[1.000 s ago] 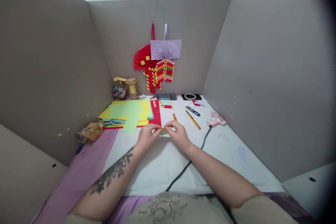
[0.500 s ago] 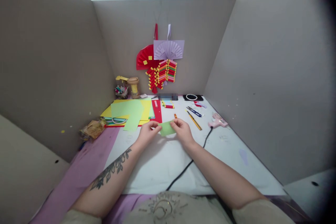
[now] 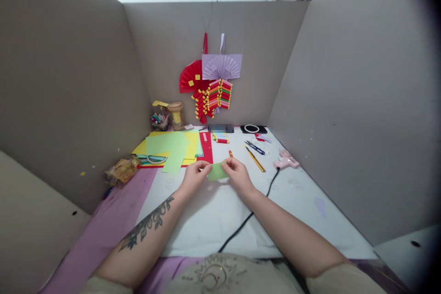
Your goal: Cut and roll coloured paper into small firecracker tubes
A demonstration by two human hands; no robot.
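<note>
A small piece of light green paper [image 3: 216,172] is held just above the white tabletop, stretched between both hands. My left hand [image 3: 197,176] pinches its left edge between thumb and fingers. At the right end, my right hand [image 3: 238,174] grips it the same way, with the thumb on the upper corner. Beyond the hands lie a short orange roll [image 3: 230,153] and a group of small coloured paper rolls [image 3: 221,140] with yellow ends.
Yellow and green paper sheets [image 3: 174,143] are stacked at left. On the right lie thread snips [image 3: 255,148], a yellow craft knife [image 3: 255,160] and a pink glue gun [image 3: 286,160], its black cord [image 3: 237,230] crossing under my right arm. Paper fan decorations [image 3: 222,66] hang on the back panel.
The right thumb and fingers have shifted slightly left along the green paper. Both hands still hold it in nearly the same place.
</note>
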